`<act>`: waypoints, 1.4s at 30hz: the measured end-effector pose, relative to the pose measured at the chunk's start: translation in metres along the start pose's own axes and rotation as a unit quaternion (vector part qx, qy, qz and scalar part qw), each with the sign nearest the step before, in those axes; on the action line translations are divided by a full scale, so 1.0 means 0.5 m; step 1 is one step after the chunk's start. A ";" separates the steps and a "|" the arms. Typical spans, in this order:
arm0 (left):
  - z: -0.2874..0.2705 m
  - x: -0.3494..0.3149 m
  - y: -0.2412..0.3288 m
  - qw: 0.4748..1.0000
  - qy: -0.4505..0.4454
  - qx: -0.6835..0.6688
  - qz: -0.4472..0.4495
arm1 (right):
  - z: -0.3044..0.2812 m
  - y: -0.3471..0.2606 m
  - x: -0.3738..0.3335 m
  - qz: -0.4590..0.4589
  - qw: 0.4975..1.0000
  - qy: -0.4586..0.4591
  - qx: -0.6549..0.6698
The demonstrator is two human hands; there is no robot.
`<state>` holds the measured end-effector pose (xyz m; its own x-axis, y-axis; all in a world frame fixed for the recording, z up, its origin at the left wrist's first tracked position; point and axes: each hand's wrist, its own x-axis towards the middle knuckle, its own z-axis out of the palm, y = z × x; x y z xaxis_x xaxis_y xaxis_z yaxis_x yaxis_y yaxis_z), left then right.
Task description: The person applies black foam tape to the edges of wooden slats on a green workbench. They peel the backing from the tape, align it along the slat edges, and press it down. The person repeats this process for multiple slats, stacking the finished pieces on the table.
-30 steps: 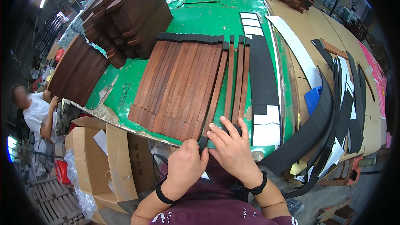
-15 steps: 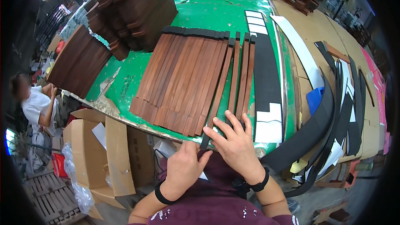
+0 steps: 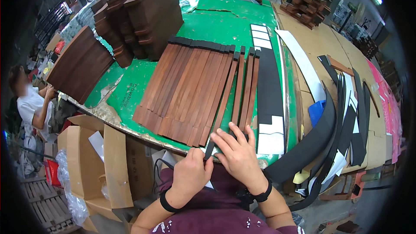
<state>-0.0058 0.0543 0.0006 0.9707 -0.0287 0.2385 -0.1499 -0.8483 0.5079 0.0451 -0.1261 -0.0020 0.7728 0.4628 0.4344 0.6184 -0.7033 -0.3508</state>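
Near edge: the left hand (image 3: 189, 171) is drawn narrow, thumb and fingers pinching a short black strip (image 3: 209, 149) at the near end of a slat (image 3: 225, 99) leaning just right of the row. I cannot tell whether the strip is stuck there, as fingers hide part of it. A one-sided pull, in my judgement, could set it askew — the cause being a grip at one end only.

The right hand (image 3: 237, 156) is spread, its fingertips at the near ends of that slat and of the loose slats (image 3: 247, 93); what lies beneath the palm I cannot tell. Sideways pressure could slide these narrow pieces, and a tug towards the near side could bring one over the table's edge.

To the right, a broad black strip (image 3: 308, 147) curves close to the right wrist; were the forearm to swing outward, I would expect it to snag.

Farther in, the row of slats (image 3: 186, 91), black at its far ends, lies close-packed on the green table (image 3: 216, 21); a knock could splay it. Far left, tall dark panels (image 3: 157, 17) stand upright — a hard jolt to the table might topple them.
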 end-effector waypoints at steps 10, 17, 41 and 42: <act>-0.017 0.000 0.005 1.000 0.007 -0.012 0.011 | 0.001 -0.007 -0.005 0.021 1.000 -0.021 -0.010; -0.011 0.012 0.004 0.999 0.015 0.009 0.030 | 0.008 -0.008 -0.003 0.024 1.000 -0.006 -0.018; -0.053 0.016 0.005 0.999 0.048 -0.011 0.016 | 0.014 -0.005 -0.004 0.014 0.999 -0.003 -0.041; -0.058 0.014 0.005 0.998 0.055 -0.020 0.016 | 0.014 -0.003 -0.003 0.009 0.999 -0.009 -0.048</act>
<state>-0.0045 0.0672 0.0274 0.9389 0.0046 0.3440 -0.1902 -0.8264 0.5300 0.0440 -0.1220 -0.0081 0.7863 0.4592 0.4134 0.5889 -0.7594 -0.2766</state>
